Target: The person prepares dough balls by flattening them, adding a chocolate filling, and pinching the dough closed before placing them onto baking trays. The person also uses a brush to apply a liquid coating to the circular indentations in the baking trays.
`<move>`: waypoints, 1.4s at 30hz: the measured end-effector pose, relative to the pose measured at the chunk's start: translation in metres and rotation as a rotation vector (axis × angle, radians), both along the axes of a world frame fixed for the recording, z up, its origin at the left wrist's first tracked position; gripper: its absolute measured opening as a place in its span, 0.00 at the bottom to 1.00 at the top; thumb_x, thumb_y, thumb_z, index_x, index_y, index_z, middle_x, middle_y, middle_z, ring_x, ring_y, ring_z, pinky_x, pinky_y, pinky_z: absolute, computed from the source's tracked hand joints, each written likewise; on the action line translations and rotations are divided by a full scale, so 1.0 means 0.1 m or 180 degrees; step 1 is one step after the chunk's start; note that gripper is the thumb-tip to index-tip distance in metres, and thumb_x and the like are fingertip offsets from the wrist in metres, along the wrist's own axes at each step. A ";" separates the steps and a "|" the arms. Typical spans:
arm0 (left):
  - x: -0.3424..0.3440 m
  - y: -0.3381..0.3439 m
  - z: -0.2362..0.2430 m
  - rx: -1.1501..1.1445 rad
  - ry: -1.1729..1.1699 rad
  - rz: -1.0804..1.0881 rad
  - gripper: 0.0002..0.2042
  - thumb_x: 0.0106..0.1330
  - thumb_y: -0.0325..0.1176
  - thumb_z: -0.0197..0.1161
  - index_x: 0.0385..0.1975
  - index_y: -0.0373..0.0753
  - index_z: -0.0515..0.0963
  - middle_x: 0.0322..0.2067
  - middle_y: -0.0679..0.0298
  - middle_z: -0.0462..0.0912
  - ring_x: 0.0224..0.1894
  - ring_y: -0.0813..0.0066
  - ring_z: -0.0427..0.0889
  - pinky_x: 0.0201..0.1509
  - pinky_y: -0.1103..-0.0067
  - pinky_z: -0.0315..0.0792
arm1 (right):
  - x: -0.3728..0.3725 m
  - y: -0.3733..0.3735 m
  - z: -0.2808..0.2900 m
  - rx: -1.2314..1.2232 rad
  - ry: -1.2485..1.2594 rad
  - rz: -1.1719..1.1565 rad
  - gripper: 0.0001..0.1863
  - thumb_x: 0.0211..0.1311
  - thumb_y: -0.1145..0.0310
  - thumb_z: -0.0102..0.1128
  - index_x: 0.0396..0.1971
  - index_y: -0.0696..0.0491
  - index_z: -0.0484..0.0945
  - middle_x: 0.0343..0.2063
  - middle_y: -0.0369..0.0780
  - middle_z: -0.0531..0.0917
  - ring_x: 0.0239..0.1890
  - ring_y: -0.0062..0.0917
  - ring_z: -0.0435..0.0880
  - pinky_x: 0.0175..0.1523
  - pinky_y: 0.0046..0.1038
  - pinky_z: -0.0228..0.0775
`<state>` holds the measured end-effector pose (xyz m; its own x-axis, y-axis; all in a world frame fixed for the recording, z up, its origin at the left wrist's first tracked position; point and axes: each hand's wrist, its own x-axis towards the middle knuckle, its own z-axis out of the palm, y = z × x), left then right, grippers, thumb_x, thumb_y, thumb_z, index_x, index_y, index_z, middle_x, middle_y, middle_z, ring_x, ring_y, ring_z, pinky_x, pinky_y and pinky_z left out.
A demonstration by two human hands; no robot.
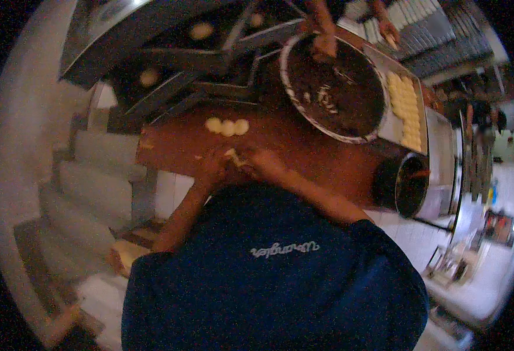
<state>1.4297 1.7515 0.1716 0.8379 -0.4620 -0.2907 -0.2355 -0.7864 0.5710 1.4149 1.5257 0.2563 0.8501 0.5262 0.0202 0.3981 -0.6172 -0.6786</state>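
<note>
Close to my body, over the near edge of the reddish-brown table [303, 169], my left hand [213, 166] and my right hand [264, 164] come together. Between their curled fingers shows a small pale piece of dough [233, 155]. The fingers are dark and blurred, and most of the dough is hidden by them. Just beyond my hands, a short row of round, pale dough balls [227, 127] lies on the table, the balls touching one another.
A wide round basin [289, 88] of dark filling stands at the far right, another person's hand [325, 48] in it. Beside it lies a tray [384, 133] with rows of dough pieces [406, 111]. A dark bucket [385, 181] sits right. Black metal trays [181, 58] are stacked far left; steps [93, 181] lie left.
</note>
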 end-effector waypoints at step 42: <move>0.32 -0.76 0.30 -0.0283 -0.1444 -0.0713 0.35 0.62 0.48 0.67 0.66 0.37 0.68 0.62 0.46 0.70 0.63 0.43 0.71 0.63 0.56 0.70 | 1.61 -2.78 1.31 -0.0542 0.3166 0.0432 0.13 0.57 0.61 0.60 0.30 0.56 0.86 0.21 0.45 0.84 0.24 0.36 0.84 0.33 0.40 0.74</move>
